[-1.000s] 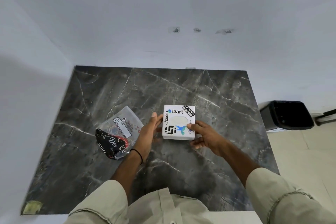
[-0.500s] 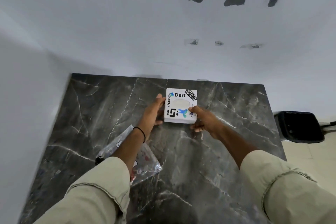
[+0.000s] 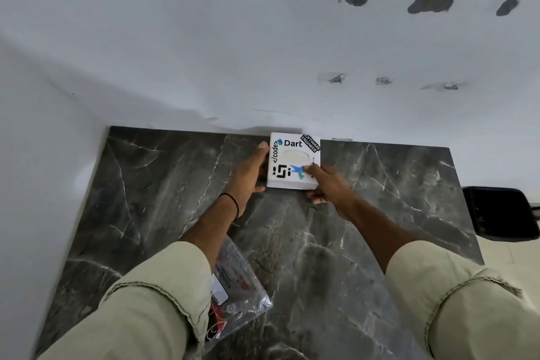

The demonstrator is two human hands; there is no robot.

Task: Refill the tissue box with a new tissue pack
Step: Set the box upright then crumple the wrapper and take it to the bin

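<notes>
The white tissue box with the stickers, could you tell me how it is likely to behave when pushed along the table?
The tissue box looks squat and flat-based, so it should slide, not tip. Its straight walls suggest stiffness. The marble table looks smooth, so it may skid easily; the left hand and right hand bracket its sides.

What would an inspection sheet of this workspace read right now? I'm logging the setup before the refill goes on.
Surface: dark marble table, against white wall.
Job's things: white tissue box with stickers at the far edge; oval opening faces up.
Clutter: clear plastic wrapper near the left sleeve.
Hands: left hand and right hand grip the box's sides.
Cables: nothing seen.
Surroundings: black bin on the floor, right; patched holes in wall.
</notes>
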